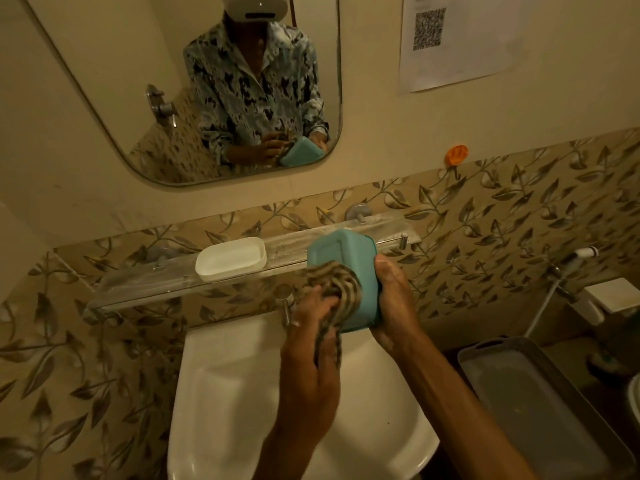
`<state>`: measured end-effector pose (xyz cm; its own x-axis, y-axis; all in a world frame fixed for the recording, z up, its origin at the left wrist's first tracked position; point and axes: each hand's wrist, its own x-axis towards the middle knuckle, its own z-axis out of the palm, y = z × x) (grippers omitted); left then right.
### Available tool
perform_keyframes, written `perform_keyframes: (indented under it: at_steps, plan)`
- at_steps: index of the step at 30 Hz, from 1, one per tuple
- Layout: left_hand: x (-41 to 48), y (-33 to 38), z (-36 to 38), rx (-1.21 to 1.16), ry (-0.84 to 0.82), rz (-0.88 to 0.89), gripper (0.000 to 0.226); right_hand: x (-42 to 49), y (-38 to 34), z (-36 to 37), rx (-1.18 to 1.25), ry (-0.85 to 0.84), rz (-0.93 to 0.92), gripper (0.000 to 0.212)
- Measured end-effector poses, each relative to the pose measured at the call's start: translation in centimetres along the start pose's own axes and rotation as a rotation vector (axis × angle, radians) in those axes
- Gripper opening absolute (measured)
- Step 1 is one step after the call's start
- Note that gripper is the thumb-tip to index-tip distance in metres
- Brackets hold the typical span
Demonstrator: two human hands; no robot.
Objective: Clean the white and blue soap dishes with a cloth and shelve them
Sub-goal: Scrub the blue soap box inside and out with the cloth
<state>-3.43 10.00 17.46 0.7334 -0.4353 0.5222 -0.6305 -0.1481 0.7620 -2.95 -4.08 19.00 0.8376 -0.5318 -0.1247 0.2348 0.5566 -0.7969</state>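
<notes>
Blue dish [341, 251]: held above the sink [214, 393], underside towards the camera, just in front of the shelf [145, 282].
Right hand [394, 299]: grips the dish's 4 o'clock edge.
Left hand [311, 341]: presses a bunched striped cloth [343, 278] on the dish's underside, at 7 o'clock.
White dish [230, 258]: upright on the shelf, at the blue dish's 9 o'clock, apart.
Tray [530, 403]: grey, at the sink's 3 o'clock.
Mirror [104, 64]: at 11 o'clock, reflecting the person.

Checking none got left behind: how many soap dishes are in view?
2. The white soap dish sits on the glass shelf. The blue soap dish is held in the right hand over the sink, with the left hand pressing a cloth on it. The mirror merely reflects it.
</notes>
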Motion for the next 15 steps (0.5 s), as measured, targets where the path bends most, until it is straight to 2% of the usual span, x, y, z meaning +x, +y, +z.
perform_keyframes:
  at_steps: [5, 8, 12, 15]
  plan:
    - [1.2, 1.7, 1.4, 0.114, -0.072, 0.13, 0.041, -0.3, 0.6, -0.1, -0.004, -0.071, -0.025, 0.032]
    - [3.8, 2.2, 0.7, 0.182, -0.07, 0.057, 0.037, -0.7, 1.0, -0.4, -0.086, -0.045, -0.015, 0.027]
    - [5.4, 0.3, -0.5, 0.084, -0.042, -0.127, 0.035, -1.2, 1.4, -1.0, 0.001, -0.03, 0.043, 0.028]
    - [3.8, -0.7, -0.4, 0.051, -0.033, -0.163, 0.035, -1.2, 1.3, -1.5, 0.04, 0.01, 0.076, 0.027]
